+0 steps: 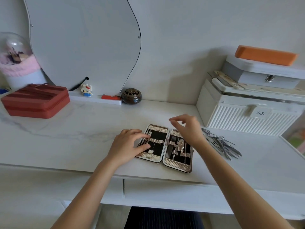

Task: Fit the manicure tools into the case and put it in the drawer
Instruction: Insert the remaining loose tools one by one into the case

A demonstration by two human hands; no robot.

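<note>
At the far left we see a clear dome [12, 45] with a pink fluffy band, cut off by the edge, and we cannot make out what is inside it. Next to it lies a red zip box [35, 100], closed. Behind stands a big curvy mirror [82, 42], and on its little shelf sit a small block cat [86, 90], an orange thing [109, 97] with writing too small to read, and a dark round pot [131, 96] with holes in its lid. In the middle of the white desk [66, 138] the case [165, 146] lies wide open. Our left hand [127, 146] rests on the left half, fingers curled over the row of loops and covering the tools there, so we cannot tell if it holds one. The right half holds a few shiny tools under its bands. Our right hand [187, 128] hovers above that half, finger and thumb pinched, but it is blurry and we cannot tell if anything is between them. Just right of the case lies a pile of loose tools [221, 143]. Below the desk edge we see the drawer [165, 190], shut. At the far right a white ribbed box [247, 116] has a tag that seems to read "KaSi". On it sits a grey box [264, 75] with a clasp, and an orange block [265, 55] lies on top.
</note>
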